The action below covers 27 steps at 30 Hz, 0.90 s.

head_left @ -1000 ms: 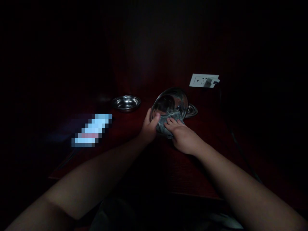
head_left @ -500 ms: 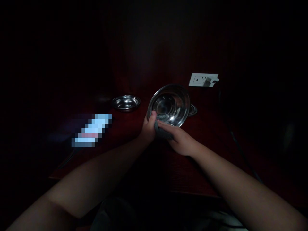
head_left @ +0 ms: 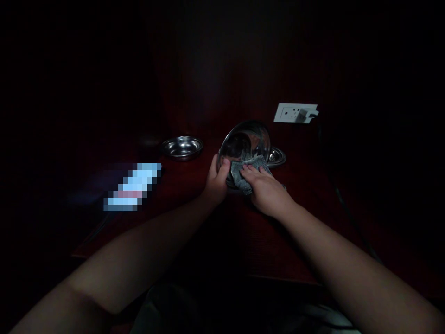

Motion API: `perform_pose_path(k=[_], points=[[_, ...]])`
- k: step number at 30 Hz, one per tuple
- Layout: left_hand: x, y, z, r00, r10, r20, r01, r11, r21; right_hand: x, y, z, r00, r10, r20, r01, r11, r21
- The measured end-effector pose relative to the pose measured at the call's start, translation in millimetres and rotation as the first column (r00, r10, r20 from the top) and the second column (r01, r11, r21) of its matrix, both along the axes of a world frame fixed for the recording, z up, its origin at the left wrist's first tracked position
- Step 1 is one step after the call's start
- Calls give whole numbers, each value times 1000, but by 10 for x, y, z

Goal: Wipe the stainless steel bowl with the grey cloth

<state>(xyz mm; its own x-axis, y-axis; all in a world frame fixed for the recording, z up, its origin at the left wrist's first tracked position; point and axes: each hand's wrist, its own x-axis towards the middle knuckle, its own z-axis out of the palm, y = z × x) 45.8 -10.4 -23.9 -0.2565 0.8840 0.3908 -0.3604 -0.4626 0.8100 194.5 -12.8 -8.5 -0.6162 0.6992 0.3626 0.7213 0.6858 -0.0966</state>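
A shiny metal bowl (head_left: pixel 239 144) is tilted on its side with its mouth facing me. My left hand (head_left: pixel 217 181) grips its left rim, thumb on the inner side and the other fingers mostly behind. Against the bowl's lower right rim lies a grey-green cloth (head_left: pixel 248 174). My right hand (head_left: pixel 267 188) presses this cloth to the metal, its fingers over the fabric. The bowl's underside and the fingers behind it are hidden.
A shallow metal dish (head_left: pixel 183 147) stands behind on the left. Another metal dish (head_left: pixel 276 157) shows partly behind the bowl. A pixelated bright screen (head_left: pixel 134 185) lies left. A wall socket (head_left: pixel 295 113) holds a plug, and a dark cable (head_left: pixel 342 202) runs along the right.
My right hand has moved right and up with the cloth, which now spreads wider over the bowl's lower right rim. The bowl has turned slightly in my left hand.
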Motion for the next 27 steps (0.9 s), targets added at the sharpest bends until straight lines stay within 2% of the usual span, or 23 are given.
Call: perform_pose_path(k=[3, 8, 14, 19, 23, 27], points=[[-13, 12, -16, 1000, -29, 5, 29, 999, -15, -1, -15, -16, 998, 50, -24, -52, 998, -47], [-36, 24, -48, 999, -30, 33, 33, 995, -91, 2, -59, -34, 961, 227, -160, -250, 958, -143], [-5, -39, 25, 996, -36, 80, 49, 983, -175, -30, -102, -56, 898, 346, -271, -395, 906, -151], [18, -55, 62, 987, -105, 122, 126, 975, -181, -47, -100, -57, 919, 336, -205, -360, 928, -95], [30, -35, 39, 970, -158, 184, 192, 964, -184, -52, -72, -42, 959, 259, -116, -266, 963, -52], [31, 6, 9, 962, -167, 218, 207, 962, -179, -42, -51, -31, 983, 179, -49, -182, 982, -49]])
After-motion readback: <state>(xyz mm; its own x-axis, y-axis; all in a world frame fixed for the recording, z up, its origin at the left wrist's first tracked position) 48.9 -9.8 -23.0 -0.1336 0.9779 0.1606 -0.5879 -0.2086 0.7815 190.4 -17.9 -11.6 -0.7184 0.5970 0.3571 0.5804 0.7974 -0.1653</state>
